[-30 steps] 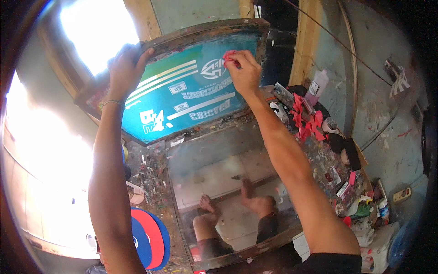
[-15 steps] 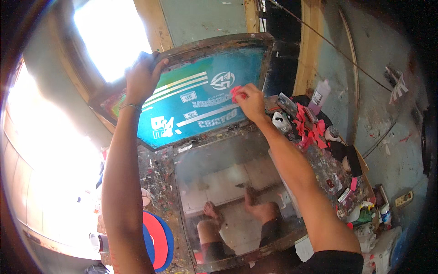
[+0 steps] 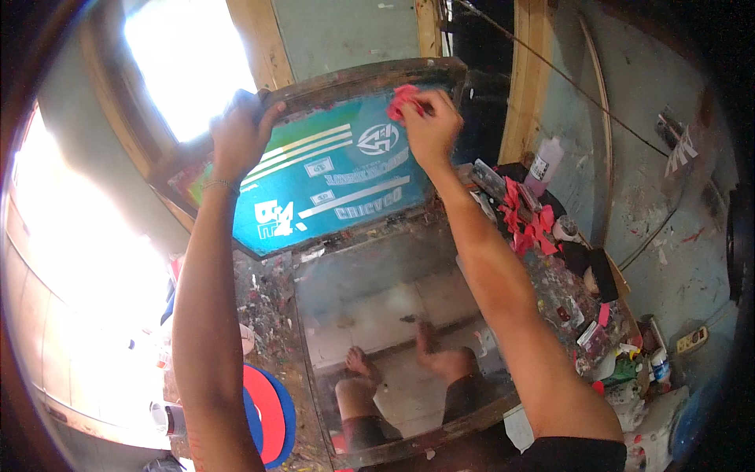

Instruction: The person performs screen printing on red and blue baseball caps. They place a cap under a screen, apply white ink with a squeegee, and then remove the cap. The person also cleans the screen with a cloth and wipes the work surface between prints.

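Note:
A wooden-framed printing screen (image 3: 330,197) stands tilted up at the far side of the table, its teal mesh bearing white lettering, stripes and a round emblem. My left hand (image 3: 240,138) is closed around the top edge of its frame, thumb on the near side. Bunched in the fingers of my right hand (image 3: 434,130) is a pink-red cloth (image 3: 404,102). That cloth lies against the upper right of the mesh, just above the round emblem. Below the screen, a glossy glass plate (image 3: 370,275) is set in the table and mirrors legs and feet.
To the right, a clear bottle (image 3: 544,164) with pinkish liquid stands by torn red cloth scraps (image 3: 528,220) and assorted clutter. A round blue and red piece (image 3: 271,413) lies near my left forearm. Behind the screen are a bright window (image 3: 189,67) and a wall.
My right hand has moved the cloth upward across the mesh, from beside the lettering to above the round emblem. My left hand keeps its hold on the frame.

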Tool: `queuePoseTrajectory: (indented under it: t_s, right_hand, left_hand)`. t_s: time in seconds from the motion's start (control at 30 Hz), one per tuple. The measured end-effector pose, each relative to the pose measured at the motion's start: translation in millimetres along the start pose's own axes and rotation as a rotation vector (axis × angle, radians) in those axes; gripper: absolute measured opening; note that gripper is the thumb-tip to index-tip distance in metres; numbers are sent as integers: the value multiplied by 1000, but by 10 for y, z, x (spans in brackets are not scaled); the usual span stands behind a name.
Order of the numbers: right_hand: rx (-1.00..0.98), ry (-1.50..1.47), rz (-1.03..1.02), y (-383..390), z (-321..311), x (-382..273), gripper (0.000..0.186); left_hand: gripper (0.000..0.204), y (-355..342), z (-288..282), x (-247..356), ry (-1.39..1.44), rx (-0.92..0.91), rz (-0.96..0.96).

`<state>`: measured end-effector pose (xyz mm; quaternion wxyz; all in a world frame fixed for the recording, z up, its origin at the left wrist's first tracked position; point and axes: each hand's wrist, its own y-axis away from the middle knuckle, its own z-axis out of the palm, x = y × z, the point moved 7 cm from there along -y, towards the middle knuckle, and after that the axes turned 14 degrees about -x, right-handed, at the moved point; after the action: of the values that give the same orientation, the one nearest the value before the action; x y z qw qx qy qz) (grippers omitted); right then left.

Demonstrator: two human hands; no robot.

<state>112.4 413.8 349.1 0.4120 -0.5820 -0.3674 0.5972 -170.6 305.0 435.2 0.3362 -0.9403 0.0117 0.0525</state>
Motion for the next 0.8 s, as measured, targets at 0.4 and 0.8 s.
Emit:
queuePoseTrajectory:
  t_s: [0.4,0.8]
  right_hand:
    - [-190,38,-242,-51,449,-291,8]
    - [-774,666,-238,830,664,581,6]
  left_hand:
    - [53,-36,-15,-29,27,12,20]
    - [52,17,-55,32,-44,15,-21]
